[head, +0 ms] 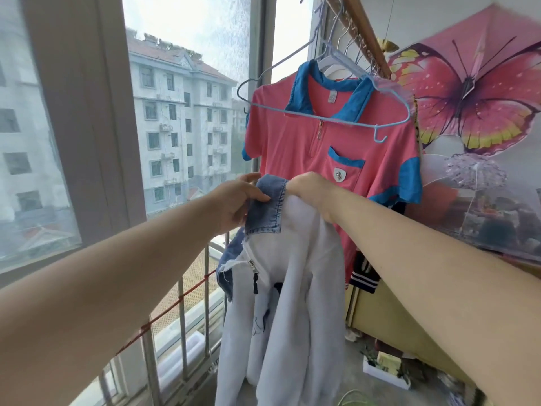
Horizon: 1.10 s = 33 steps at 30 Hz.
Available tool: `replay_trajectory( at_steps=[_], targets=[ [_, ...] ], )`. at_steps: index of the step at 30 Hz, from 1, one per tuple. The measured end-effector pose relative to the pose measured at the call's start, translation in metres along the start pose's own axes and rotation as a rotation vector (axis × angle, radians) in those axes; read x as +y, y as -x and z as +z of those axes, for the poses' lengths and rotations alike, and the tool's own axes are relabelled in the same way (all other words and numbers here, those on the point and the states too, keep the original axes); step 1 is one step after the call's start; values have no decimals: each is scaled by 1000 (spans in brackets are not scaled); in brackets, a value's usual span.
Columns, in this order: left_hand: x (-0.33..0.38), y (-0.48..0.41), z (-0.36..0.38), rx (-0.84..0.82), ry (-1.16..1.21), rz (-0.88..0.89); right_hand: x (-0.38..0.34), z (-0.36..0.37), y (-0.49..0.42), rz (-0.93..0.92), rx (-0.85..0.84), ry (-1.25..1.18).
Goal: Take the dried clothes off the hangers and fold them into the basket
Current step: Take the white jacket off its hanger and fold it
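Observation:
I hold up a white top with a denim collar [281,303] in front of me. My left hand [234,200] pinches the denim collar at its left side. My right hand [310,189] grips the garment's top at the right, fingers curled into the cloth. Off any hanger, the top hangs down from both hands. Behind it a pink polo shirt with blue collar and pocket trim [330,153] hangs on a hanger from the wooden rail [366,39]. An empty light-blue hanger [322,112] hangs in front of the pink shirt. No basket is in view.
A window with a metal guard rail [181,303] and a red cord runs along the left. A pink butterfly umbrella [474,92] leans at the right, above a yellow cabinet [389,317]. A dark striped garment [364,276] hangs behind the pink shirt. Small items lie on the floor at lower right.

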<state>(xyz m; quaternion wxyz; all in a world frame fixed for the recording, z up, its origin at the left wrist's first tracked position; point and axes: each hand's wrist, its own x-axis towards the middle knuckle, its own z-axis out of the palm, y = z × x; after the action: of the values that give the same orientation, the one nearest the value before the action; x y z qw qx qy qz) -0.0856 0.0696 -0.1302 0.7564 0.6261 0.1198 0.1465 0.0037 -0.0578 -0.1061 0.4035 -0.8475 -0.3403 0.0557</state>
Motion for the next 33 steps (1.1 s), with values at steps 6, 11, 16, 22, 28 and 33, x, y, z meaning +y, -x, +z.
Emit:
replay_trajectory(
  at_steps=[6,11,16,22,28,33],
  targets=[
    [-8,8,-15,-2,-33,-1,8,-9,-4,-103,-14,-33],
    [-43,8,-26,142,-587,-171,9,-20,-1,-135,26,-423],
    [-80,5,-30,172,-810,-269,2,-35,12,-182,-29,-656],
    [-83,0,-13,107,-645,-389,28,-42,16,-119,34,-707],
    [-95,-3,-8,335,-1067,-166,66,-32,26,-84,43,-549],
    [-96,4,-20,321,-1056,-249,120,-24,40,-53,1,-226]
  ],
)
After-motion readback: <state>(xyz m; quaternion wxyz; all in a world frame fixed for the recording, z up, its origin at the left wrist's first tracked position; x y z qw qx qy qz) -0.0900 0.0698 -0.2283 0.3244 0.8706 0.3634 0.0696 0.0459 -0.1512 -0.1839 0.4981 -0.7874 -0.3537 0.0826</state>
